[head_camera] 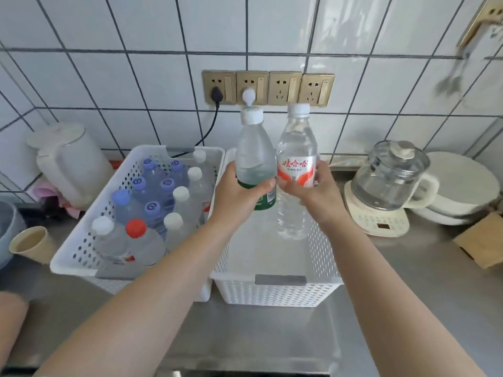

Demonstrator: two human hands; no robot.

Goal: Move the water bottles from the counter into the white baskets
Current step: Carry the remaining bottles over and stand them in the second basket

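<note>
We see the right basket [275,292] just beside the bottle-filled left basket [81,257] on the counter [245,336], two held bottles [255,159] above it, sockets [268,88] behind it, a kettle [386,178] to its right.

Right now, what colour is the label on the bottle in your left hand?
Green, on the bottle the left hand holds, seen in the head view.
</note>
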